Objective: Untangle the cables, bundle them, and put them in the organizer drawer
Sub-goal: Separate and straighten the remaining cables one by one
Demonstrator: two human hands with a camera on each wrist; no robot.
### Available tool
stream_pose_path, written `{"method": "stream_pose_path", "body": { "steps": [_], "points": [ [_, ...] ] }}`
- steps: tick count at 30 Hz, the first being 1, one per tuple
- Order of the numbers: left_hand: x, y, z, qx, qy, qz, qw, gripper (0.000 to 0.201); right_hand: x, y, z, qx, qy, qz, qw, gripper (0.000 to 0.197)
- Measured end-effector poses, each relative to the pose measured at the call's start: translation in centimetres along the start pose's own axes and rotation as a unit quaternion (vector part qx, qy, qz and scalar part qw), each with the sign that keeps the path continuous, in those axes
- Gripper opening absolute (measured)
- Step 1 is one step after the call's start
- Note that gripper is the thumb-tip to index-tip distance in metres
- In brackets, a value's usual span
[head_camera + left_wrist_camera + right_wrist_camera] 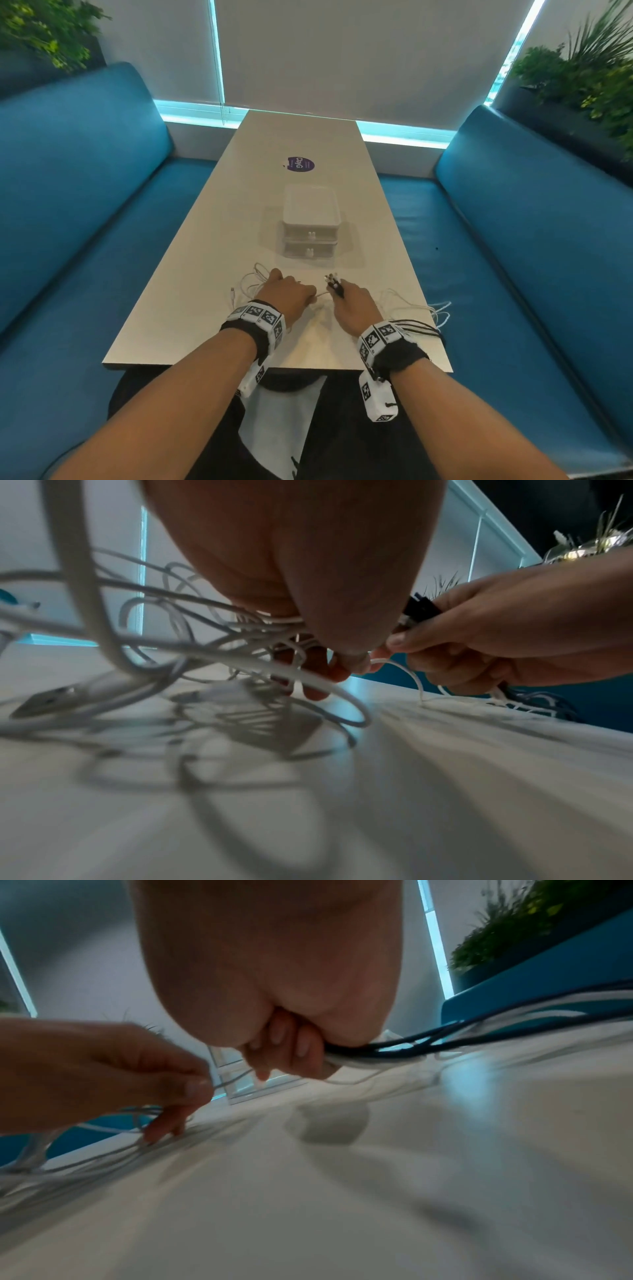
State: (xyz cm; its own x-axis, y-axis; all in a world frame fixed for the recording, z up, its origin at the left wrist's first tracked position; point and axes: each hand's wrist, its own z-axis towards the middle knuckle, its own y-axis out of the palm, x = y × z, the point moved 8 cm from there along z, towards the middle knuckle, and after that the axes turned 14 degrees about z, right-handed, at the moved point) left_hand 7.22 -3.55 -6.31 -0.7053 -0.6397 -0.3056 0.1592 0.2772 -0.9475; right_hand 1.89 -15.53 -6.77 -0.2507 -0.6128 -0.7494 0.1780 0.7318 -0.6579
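Blue benches flank the long pale desk (205, 240), on which the white two-drawer organizer (311, 222) stands with both drawers closed, just beyond my hands. My left hand (286, 296) sits in the loose heap of white cables (178, 631), its fingertips (346, 666) pinching one thin white strand (404, 669) that runs across to the other side. My right hand (354, 305) is closed in a fist round a gathered sheaf of black and white cables (445, 1042), plug ends (333, 279) sticking up past the knuckles and the tails trailing off the right desk edge. I judge these leads light, limp and fairly slick, so loops will slide and snag rather than hold any shape; the stiff plug housings and the USB connector (51, 699) lying flat on the desk look like the surest places for a grip, feeding each end back through the tangle, not hauling mid-length.
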Motion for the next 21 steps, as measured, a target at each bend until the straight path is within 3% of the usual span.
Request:
{"method": "stream_pose_path", "body": {
  "steps": [3, 7, 15, 18, 21],
  "points": [
    [0.9, 0.0, 0.1, 0.018, 0.022, 0.004, 1.000, 0.026, -0.7, 1.6, -0.3, -0.059, -0.023, 0.003, 0.998, 0.024],
    [0.8, 0.8, -0.1, 0.024, 0.029, 0.005, 0.999, 0.018, 0.1, 2.1, -0.3, -0.068, -0.016, -0.010, 0.998, 0.023],
    [-1.5, 1.3, -1.2, -0.037, 0.026, 0.038, 0.998, 0.023, 3.3, -1.2, -0.4, 0.009, 0.066, -0.075, 0.995, 0.030],
    [-0.8, 1.9, -0.6, -0.051, 0.008, 0.004, 0.999, 0.015, 2.2, -1.2, -0.5, 0.034, 0.054, -0.049, 0.997, 0.030],
    [0.6, 2.4, -0.4, -0.038, 0.013, -0.006, 0.999, 0.011, 0.3, 0.0, -0.7, 0.015, -0.008, -0.034, 0.999, 0.029]
  ]
}}
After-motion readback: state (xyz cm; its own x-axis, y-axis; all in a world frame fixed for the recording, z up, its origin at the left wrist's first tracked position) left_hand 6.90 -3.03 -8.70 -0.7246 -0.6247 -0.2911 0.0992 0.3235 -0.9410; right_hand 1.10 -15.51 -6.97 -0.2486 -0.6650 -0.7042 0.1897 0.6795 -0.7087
